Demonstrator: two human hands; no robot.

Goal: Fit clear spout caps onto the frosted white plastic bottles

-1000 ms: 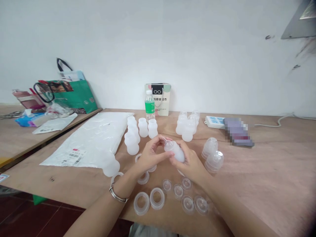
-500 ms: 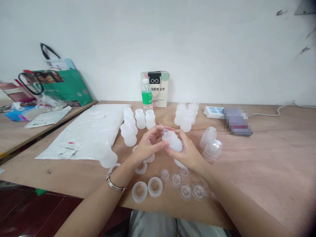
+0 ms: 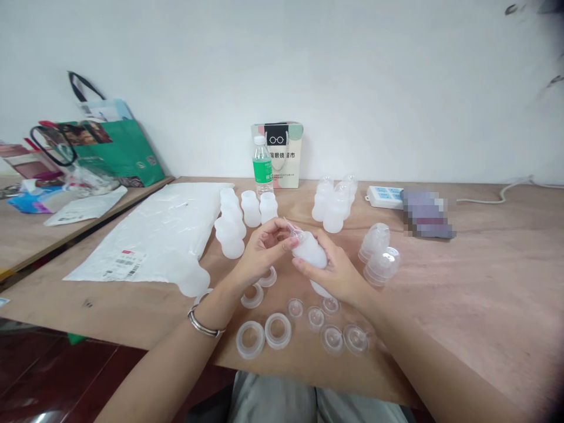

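Head view: near the centre, the right hand [image 3: 337, 265] wraps a frosted bottle [image 3: 311, 251], and the left hand [image 3: 263, 247] makes a narrow pinch on a clear teat [image 3: 298, 236] at the bottle's mouth. Measured from that bottle, domed covers [image 3: 382, 264] stand at three o'clock, loose teats [image 3: 332, 339] lie between five and six, translucent rings [image 3: 250, 354] around seven, open white bottles [image 3: 230, 235] cluster near ten, and a water bottle [image 3: 262, 170] stands at eleven.

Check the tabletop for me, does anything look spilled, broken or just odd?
The dark flat object beside the power strip stands out: it is mostly pixelated, hiding its details. Otherwise, no spill shows on the table, and the held white bottle looks intact where visible.
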